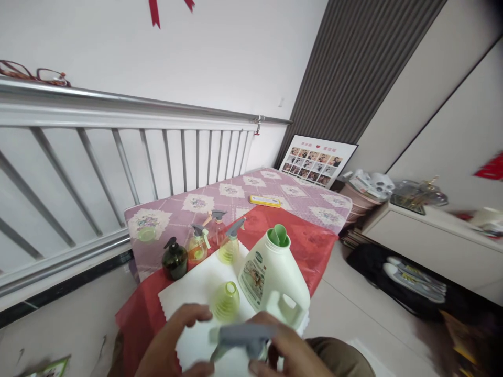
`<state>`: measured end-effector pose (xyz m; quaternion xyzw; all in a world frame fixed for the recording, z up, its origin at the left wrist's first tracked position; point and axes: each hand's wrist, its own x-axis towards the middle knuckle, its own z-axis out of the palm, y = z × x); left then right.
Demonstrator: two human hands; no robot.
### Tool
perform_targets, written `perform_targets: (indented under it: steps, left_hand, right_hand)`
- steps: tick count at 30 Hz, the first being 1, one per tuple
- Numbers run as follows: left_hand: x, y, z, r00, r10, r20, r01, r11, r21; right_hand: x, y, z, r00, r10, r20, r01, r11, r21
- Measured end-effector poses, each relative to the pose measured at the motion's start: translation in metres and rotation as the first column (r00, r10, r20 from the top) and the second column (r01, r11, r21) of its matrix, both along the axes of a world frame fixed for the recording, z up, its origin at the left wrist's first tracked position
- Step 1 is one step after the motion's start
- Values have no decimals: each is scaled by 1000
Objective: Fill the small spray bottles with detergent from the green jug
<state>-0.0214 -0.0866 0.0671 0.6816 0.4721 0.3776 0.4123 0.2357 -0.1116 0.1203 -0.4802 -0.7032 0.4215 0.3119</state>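
Open bottle [227, 305] inside mat [190, 290] edge

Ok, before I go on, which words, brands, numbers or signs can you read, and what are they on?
None reads clearly enough to quote.
White jug: label with a dark emblem; its print is too small and blurred.
Photo board: pink heading around a red heart; characters too blurred.
Yellow-edged case: print too small.
Grey spray head in the right hand: blurred, no lettering visible.
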Motion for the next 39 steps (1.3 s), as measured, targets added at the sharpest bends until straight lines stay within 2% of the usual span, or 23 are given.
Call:
perform_targets:
  steps: [2,5,8,12,16,21,29,34,39]
  left_hand:
    - [5,15,-16,992,128,-11,-129,990,-57]
    - [26,31,-49,987,158,-39,-162,979,-124]
    - [53,38,-78,992,86,-87,-100,981,-166]
    - [76,40,-97,984,149,-95,-161,978,-131]
    - [88,42,-104,977,205,-56,-209,975,-81]
    - [97,45,-116,975,216,-44,-219,973,-75]
    - [100,46,-130,977,201,-70,-208,972,-109]
    - [99,44,-124,977,208,-40,-211,973,-92]
    - [95,38,-106,977,210,36,-210,977,-26]
  right_hand:
    - [13,3,15,972,-214,-95,216,976,6]
    - [19,11,31,861,-444,-249,447,893,-48]
    - [11,26,34,755,-533,-382,538,837,-104]
    - [-3,47,26,724,-513,-461,544,836,-76]
    - [-12,59,22,719,-482,-500,557,830,1]
    - [-24,68,13,758,-432,-488,519,853,50]
    - [-28,80,-59,791,-453,-412,495,869,-7]
    - [-32,76,-79,781,-443,-441,465,883,-65]
    - [-28,69,-75,780,-406,-476,397,909,-125]
